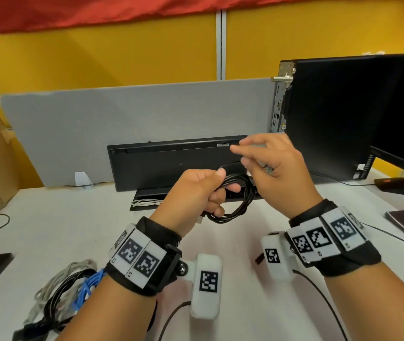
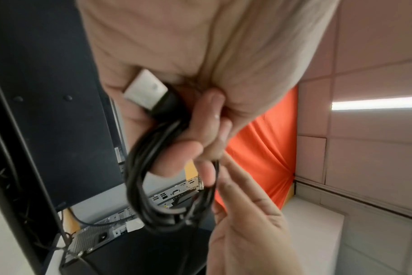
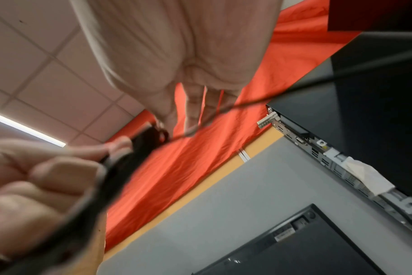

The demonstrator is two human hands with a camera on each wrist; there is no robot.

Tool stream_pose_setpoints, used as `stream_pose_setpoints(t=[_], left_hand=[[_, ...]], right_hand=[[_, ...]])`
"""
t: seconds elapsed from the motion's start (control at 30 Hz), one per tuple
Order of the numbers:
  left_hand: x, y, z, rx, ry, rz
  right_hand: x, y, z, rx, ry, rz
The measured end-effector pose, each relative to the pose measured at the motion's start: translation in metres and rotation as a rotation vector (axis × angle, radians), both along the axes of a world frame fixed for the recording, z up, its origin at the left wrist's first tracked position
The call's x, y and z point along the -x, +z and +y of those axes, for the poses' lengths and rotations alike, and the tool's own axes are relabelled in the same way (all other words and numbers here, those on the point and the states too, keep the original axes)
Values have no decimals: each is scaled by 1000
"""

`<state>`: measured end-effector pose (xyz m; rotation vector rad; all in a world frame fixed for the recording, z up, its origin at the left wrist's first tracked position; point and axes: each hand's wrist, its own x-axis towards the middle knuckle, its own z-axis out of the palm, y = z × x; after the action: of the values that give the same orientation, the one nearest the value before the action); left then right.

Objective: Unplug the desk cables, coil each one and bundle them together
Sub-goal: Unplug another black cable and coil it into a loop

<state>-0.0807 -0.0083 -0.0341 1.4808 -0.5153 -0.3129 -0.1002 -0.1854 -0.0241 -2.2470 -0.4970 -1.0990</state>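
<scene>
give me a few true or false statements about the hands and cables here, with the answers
1. The left hand grips a coiled black cable. True.
2. The coil lies flat on the desk. False: it is held up in the air above the desk.
3. A pile of grey, black and blue cables lies on the desk near the left forearm. True.
4. The keyboard lies flat with its keys up. False: it stands on its edge, its back showing.
5. The right hand rests on the mouse. False: it is at the coil, its fingers extended and a strand of the cable running across them; the mouse sits apart, far right.
</scene>
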Motion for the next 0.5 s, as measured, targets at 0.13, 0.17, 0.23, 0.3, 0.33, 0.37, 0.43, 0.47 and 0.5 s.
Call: stream_pose_setpoints(t=[0.13,0.17,0.23,0.3,0.33,0.37,0.43,0.47,0.5], left_hand=[[-4,-1,-1,94,149,53],[-4,0,-1,114,173,51],[-5,0,-1,124,201,46],[-6,-1,0,92,213,39],[-6,-2,1,82,214,35],[-7,-2,2,83,211,32],[-7,-3,2,94,193,26],[-7,-4,2,88,183,19],[-7,-4,1,71,175,10]], right_hand=[[5,5,2,-2,8,-121],[6,4,3,17,55,-64],[5,2,8,55,100,91],[4,-3,12,57,69,156],[3,-5,14,51,52,160],[2,-6,15,51,42,169],[0,-8,18,73,19,203],[-2,-9,19,92,-5,215],[-3,-11,20,108,-32,218]])
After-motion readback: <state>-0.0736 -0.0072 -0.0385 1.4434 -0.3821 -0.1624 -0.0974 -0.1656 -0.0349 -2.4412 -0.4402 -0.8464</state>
